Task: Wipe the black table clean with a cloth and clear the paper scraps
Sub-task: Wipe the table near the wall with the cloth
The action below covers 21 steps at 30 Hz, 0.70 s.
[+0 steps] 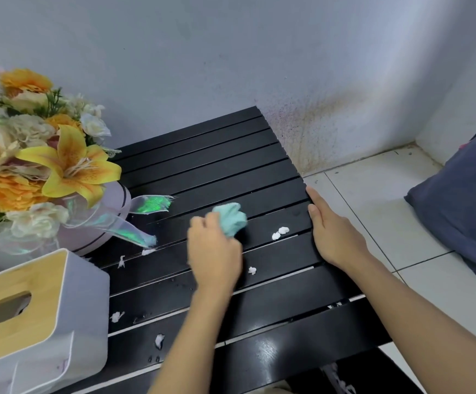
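Note:
The black slatted table [208, 155] fills the middle of the view. My left hand [214, 251] grips a bunched light-green cloth [231, 218] and holds it down on a middle slat. My right hand [333, 231] rests flat with straight fingers along the table's right edge. Several white paper scraps lie on the slats: a pair [280, 233] between my hands, one [252, 270] beside my left wrist, others at the left [148, 252] and near the front [159, 340].
A flower arrangement [40, 166] in a pale round box with shiny ribbon stands at the table's left. A white tissue box with a wooden lid [32, 314] sits at front left. Dark blue fabric [464, 209] lies on the white floor tiles to the right.

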Each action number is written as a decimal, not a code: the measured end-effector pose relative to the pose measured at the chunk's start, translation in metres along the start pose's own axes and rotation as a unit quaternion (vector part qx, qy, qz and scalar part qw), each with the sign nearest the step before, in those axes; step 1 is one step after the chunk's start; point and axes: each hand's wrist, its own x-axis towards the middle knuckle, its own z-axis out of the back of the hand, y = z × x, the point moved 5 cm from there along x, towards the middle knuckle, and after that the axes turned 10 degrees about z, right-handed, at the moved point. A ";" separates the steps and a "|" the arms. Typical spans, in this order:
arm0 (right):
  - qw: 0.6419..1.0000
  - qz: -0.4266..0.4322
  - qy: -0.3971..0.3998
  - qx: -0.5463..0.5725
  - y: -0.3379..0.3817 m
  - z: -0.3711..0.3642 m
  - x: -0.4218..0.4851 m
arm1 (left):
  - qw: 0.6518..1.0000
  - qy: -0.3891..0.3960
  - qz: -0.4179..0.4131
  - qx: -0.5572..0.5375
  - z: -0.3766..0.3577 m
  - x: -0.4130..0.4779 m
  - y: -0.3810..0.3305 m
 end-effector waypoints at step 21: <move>0.980 0.033 0.013 0.197 -0.011 -0.006 0.008 | 0.962 0.157 -0.221 -0.029 -0.022 -0.055 -0.043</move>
